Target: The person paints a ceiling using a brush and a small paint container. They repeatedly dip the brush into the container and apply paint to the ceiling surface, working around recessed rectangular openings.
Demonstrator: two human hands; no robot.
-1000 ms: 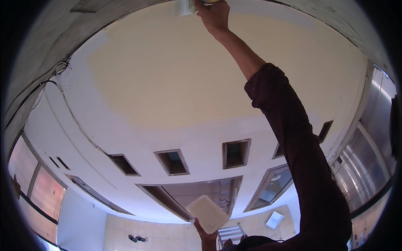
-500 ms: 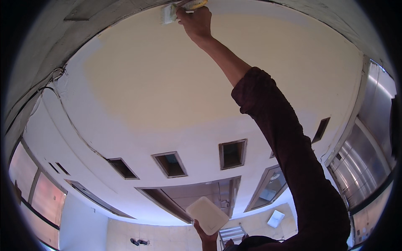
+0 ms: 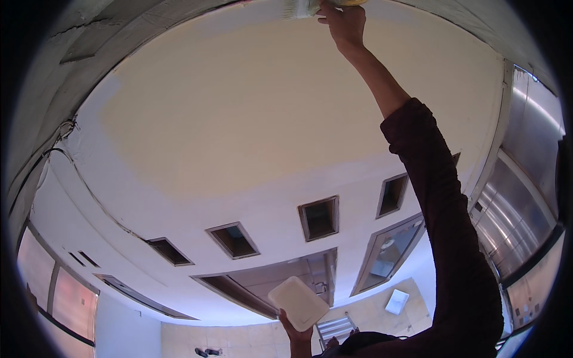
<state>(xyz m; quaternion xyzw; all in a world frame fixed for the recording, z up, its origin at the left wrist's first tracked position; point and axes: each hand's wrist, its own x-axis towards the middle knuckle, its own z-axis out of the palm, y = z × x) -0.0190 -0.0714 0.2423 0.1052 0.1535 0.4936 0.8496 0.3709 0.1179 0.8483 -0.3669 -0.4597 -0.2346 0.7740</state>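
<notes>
High up along the top edge of the wall, my right hand [image 3: 346, 24] is closed round the handle of a wide paintbrush [image 3: 300, 7]. Its pale bristles point left, partly cut off by the picture's upper rim. The wall [image 3: 239, 107] below carries a large cream-yellow painted area with whitish borders. Down low, my left hand [image 3: 296, 334] grips a white, rounded-corner plastic container [image 3: 298, 303] by its side. What the container holds cannot be made out.
A metal ladder [image 3: 335, 330] stands beneath me. On the tiled floor lie a white tray [image 3: 397, 301] and a pair of dark slippers [image 3: 208, 352]. Small framed openings [image 3: 319, 218] line the wall above a doorway. A loose cable [image 3: 95, 194] hangs at the left.
My right hand has moved right with the paintbrush along the wall's top edge. The view has shifted slightly. My left hand still holds the container low down.
</notes>
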